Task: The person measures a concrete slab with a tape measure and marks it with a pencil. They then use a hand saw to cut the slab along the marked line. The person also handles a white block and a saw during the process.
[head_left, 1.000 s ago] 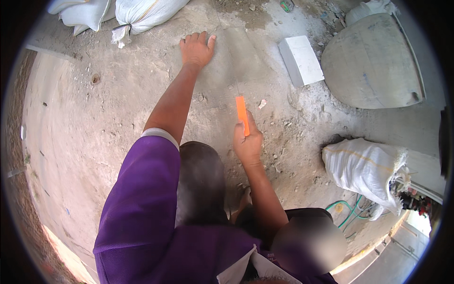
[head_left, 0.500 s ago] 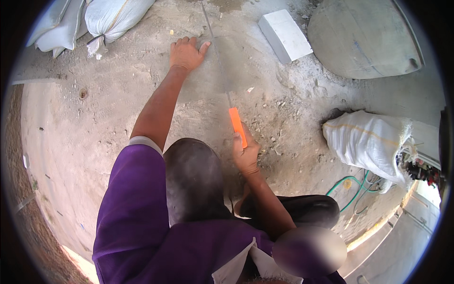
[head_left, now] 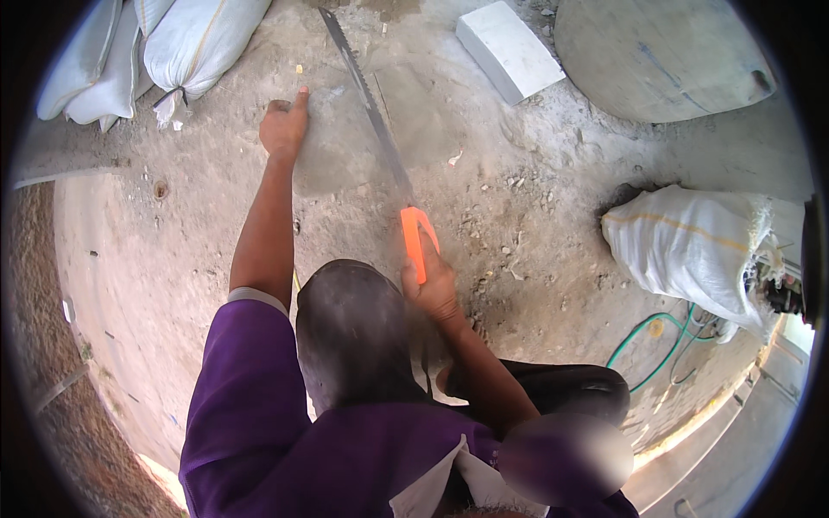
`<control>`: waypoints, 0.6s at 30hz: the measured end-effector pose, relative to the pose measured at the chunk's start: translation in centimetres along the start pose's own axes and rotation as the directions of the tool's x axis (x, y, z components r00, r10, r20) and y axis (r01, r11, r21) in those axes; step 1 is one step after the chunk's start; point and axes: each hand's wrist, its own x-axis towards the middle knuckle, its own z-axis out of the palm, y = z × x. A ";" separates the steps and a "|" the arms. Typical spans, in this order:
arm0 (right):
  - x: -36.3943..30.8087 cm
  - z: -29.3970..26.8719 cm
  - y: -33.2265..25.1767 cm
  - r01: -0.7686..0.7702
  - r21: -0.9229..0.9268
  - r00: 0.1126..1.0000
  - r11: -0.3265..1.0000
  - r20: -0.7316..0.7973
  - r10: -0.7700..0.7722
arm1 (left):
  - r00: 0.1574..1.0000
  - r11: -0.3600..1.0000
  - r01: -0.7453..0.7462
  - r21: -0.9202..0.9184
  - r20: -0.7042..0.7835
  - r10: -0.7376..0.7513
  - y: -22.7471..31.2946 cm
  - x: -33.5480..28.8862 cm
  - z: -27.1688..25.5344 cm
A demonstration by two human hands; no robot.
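Observation:
My right hand (head_left: 433, 289) is wrapped round the orange handle (head_left: 413, 242) of a hand saw. Its long toothed blade (head_left: 370, 108) points away from me and shows its flat side. Beneath the blade lies a dusty grey slab (head_left: 414, 108), nearly the colour of the ground, with a thin dark line across it just right of the blade. My left hand (head_left: 285, 129) is by the slab's left side, thumb stretched forward and fingers curled under. Whatever those fingers hold, if anything, is hidden.
A pale rectangular block (head_left: 511, 53) lies at the far right beside a large rounded grey container (head_left: 661, 56). Filled white sacks (head_left: 203, 47) rest at the far left. Another white sack (head_left: 682, 246) and a green hose (head_left: 635, 341) are on the right. Rubble dots the dusty ground.
The saw blade has turned from edge-on to flat and swung left, off the dark line. My left hand has slid left and nearer, its spread fingers now curled.

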 end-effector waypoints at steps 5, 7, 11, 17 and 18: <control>0.2 -1.0 -2.2 -0.218 0.199 0.974 0.955 -0.015 0.225 | 0.993 0.992 -0.117 0.051 0.041 0.115 4.2 0.4 1.4; 2.0 -2.8 -3.3 -0.149 0.222 0.986 0.964 -0.042 0.162 | 0.997 0.996 -0.082 0.034 0.016 0.081 3.8 0.9 1.5; 4.8 -7.8 -6.3 -0.157 0.309 0.982 0.938 -0.055 0.182 | 0.999 0.997 -0.040 -0.069 -0.035 0.038 1.6 2.2 3.0; 4.3 -12.0 -7.9 -0.119 0.270 0.969 0.955 -0.178 0.171 | 0.998 0.997 -0.055 -0.056 -0.032 0.054 1.1 4.0 4.2; 3.8 -12.3 -7.7 -0.206 0.302 0.958 0.931 -0.131 0.255 | 0.998 0.999 -0.050 -0.019 -0.031 0.050 0.5 4.5 4.3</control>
